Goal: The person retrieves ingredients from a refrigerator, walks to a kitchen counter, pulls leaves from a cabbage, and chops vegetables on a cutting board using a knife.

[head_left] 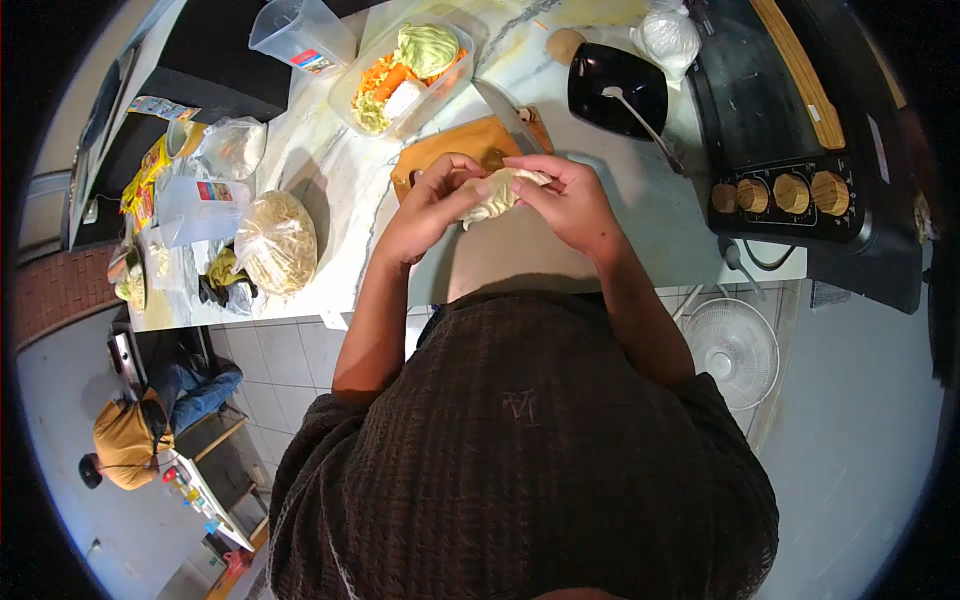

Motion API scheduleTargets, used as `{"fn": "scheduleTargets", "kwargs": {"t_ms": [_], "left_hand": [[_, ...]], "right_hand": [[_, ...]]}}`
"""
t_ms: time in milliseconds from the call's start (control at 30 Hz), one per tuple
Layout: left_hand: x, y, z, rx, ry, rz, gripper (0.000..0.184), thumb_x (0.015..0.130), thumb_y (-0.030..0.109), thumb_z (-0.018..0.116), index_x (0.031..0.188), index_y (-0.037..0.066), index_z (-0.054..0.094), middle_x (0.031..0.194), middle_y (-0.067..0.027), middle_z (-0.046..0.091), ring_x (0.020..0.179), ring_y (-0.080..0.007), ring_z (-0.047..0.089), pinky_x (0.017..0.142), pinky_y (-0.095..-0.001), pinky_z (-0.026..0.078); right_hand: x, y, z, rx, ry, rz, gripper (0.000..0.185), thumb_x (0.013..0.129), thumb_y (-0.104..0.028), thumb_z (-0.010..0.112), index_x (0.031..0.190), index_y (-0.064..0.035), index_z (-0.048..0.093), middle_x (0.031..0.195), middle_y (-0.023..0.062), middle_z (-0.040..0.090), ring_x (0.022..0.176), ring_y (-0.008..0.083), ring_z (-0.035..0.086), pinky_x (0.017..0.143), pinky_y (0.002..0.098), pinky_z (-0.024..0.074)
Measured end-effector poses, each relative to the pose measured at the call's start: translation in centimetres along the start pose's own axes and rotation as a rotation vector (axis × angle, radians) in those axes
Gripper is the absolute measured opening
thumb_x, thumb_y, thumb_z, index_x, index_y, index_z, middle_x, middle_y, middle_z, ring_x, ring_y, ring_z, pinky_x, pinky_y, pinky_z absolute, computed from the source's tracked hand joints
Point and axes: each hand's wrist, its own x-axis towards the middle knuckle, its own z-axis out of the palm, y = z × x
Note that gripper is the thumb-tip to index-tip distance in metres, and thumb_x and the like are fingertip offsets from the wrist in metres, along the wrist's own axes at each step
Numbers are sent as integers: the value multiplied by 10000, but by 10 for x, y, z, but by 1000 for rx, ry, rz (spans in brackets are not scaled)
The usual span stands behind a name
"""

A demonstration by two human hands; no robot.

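Note:
Above the counter's near edge, my left hand (438, 208) and my right hand (577, 205) pinch a pale, crinkled cabbage leaf (492, 200) between them. Both hands have their fingers closed on its sides, covering part of it. Just beyond them lies a wooden cutting board (440, 146), with a knife (503, 112) by its right side. Farther back, a clear plastic container (343, 98) holds a cabbage piece (428, 50), shredded orange and green vegetables, and a white lump.
Right of the board sit a black bowl (590, 105) with a spoon (640, 110) and a stove (790, 225) with wooden knobs. Clear jugs (300, 35) and a bag of noodles (277, 245) stand left. A fan (733, 352) is below; another person (135, 440) sits at far left.

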Motion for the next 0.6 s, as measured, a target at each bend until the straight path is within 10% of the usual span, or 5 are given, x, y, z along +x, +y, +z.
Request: {"fn": "scheduleTargets", "kwargs": {"t_ms": [600], "left_hand": [[5, -7, 5, 518, 22, 220, 288, 874, 172, 736, 1075, 18, 601, 939, -62, 626, 877, -142, 582, 784, -292, 478]], "right_hand": [[4, 12, 5, -28, 27, 12, 245, 901, -38, 685, 1135, 35, 680, 1005, 81, 704, 881, 115, 662, 808, 250, 536]]}}
